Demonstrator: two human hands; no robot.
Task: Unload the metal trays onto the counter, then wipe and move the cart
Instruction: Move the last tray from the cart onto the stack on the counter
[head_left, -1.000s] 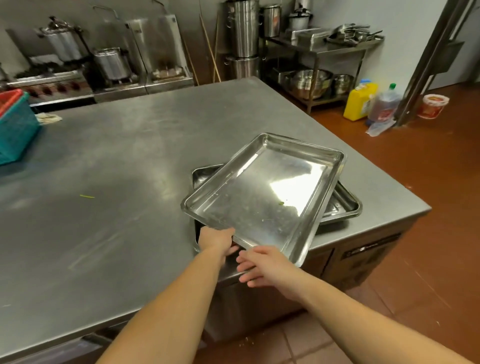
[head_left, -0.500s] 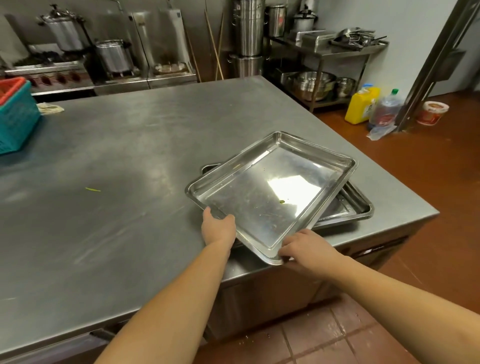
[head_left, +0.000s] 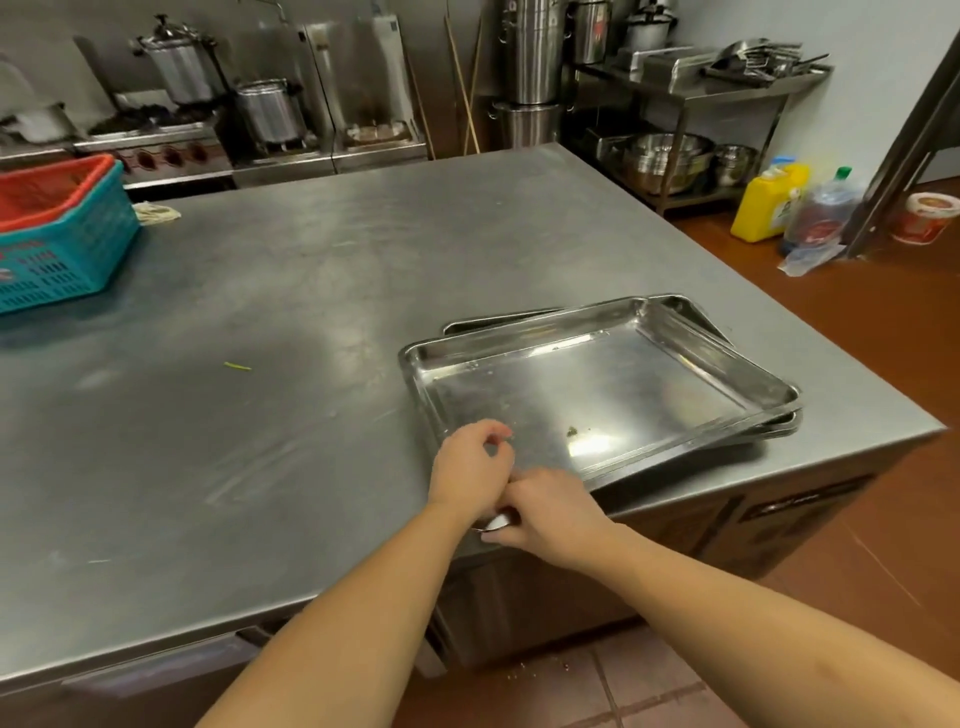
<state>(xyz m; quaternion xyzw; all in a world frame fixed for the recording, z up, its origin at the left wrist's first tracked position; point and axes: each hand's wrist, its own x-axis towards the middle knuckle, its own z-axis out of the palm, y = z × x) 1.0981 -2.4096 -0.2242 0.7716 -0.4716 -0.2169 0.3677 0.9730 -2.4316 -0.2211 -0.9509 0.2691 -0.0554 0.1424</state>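
Tray (head_left: 597, 395) on top is now down flat. Half a second ago it was held slanted and turned across the stack (head_left: 779, 427); now it lies on the stack and is almost in line with it, only a little twisted, so the rims below show at the far and right sides. The whole pile sits at the near right corner of the counter (head_left: 311, 312), with its near corner sticking out just past the counter's edge. I think this means this tray is as good as unloaded, and only a small push is left to square it. The cart is not in view, so wiping and moving it is not yet begun, as far as one can judge.

Both hands have come together at that near corner, touching each other. The right hand (head_left: 553, 514) reaches in from the side at the counter's edge, with its fingers bent round the shiny corner. The left hand (head_left: 470, 467) is just above the rim, fingers curled with thumb and forefinger near each other; whether it holds the rim or has already let go, I cannot tell, because the hand hides the metal under it.

A small green scrap (head_left: 571, 430) lies inside the tray. Well apart, at the far left of the counter, stands a basket (head_left: 62, 244).
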